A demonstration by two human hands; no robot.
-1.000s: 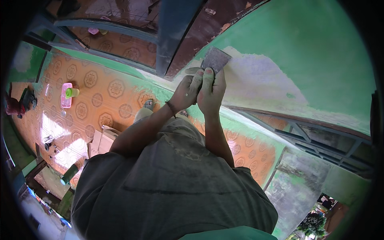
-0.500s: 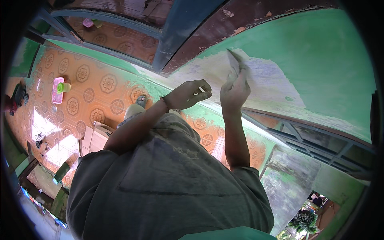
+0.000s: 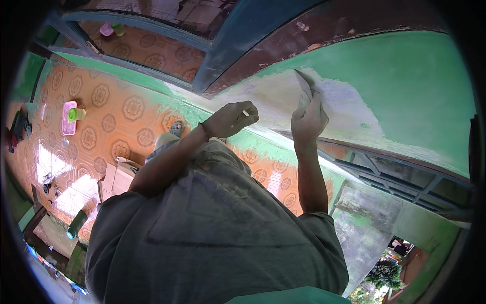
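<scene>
My right hand (image 3: 309, 121) is closed round a scraper, apparently a putty knife (image 3: 303, 87), whose thin blade points up and away from me. The blade lies at the upper part of a bare whitish patch (image 3: 349, 104) on the green wall (image 3: 405, 71); its handle is mostly hidden in my fist. Left of it, my left hand (image 3: 230, 120) hangs in front of the lower wall with its fingers loosely curled. A gap shows between thumb and fingers, and I see nothing in them. A dark bracelet circles that wrist.
A blue-framed window (image 3: 202, 66) and brown sill (image 3: 263, 55) lie ahead; a grilled frame (image 3: 405, 180) is at right. On the patterned orange floor (image 3: 109, 121) are a pink tray (image 3: 66, 124) with a green-lidded container (image 3: 76, 114) and cardboard (image 3: 116, 178).
My right hand and the scraper have shifted a little to the right across the patch. My left hand has drawn slightly left, and the view has tilted a little.
</scene>
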